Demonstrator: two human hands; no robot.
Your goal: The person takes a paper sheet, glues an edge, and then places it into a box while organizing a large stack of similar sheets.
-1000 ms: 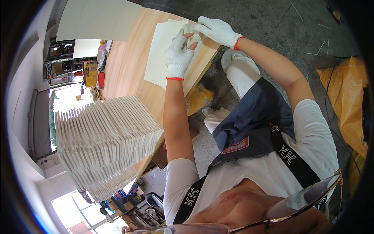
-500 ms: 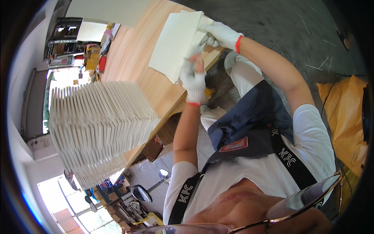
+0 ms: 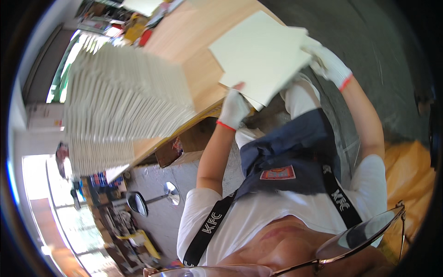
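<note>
Both my hands wear white knitted gloves with red cuffs. Pale white sheets [image 3: 263, 53], flat and overlapping, hang partly over the near edge of a wooden table [image 3: 203, 87]. My left hand [image 3: 234, 108] is closed on their near left edge, its bare thumb tip on top and its other fingers hidden underneath. At the right corner my right hand [image 3: 328, 65] pinches a white sheet, fingers curled around the edge. How many sheets lie together I cannot tell. The right end is lifted past the table edge.
A tall, leaning stack of white folded boards [image 3: 129, 92] stands on the table at the left. Beyond are a yellow box [image 3: 134, 28] and a red object [image 3: 145, 37]. Under the table sits a cardboard box [image 3: 194, 138]. An orange-yellow sack [image 3: 406, 166] lies at the right.
My left hand has gone from a blurred motion to gripping the sheets' near edge. My right hand and the sheets have shifted right, and the sheets have turned. The whole view has swung.
</note>
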